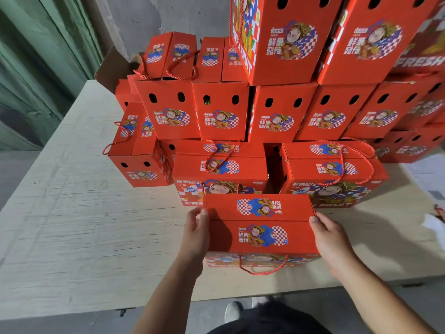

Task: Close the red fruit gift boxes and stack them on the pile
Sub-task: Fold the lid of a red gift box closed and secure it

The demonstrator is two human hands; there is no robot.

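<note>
Red cardboard fills most of what I see. The box (261, 225) I am working on sits on the pale wooden bench (72, 225), near its front edge, with both top flaps folded down and meeting along a seam across the middle. My left hand (196, 235) holds its left end, thumb on top by the seam and fingers (201, 216) curled round the far corner. My right hand (331, 239) holds the right end, the thumb lying flat along the top edge at the seam; its other fingers are hidden behind the box, so I cannot tell how they lie. A red rope handle (263, 270) hangs in a loop down the front face, over the printed picture there.

Just behind the box lie two closed boxes side by side, the left one (219, 169) and the right one (334, 169), each with a rope handle draped over its lid. Behind them rises the pile (277, 112), several rows high, its boxes standing with oval holes near the top. A smaller box (138, 160) stands at the pile's left end. Green sheeting (36, 56) hangs at the far left. My shoe (232, 310) shows on the floor below the bench edge.
</note>
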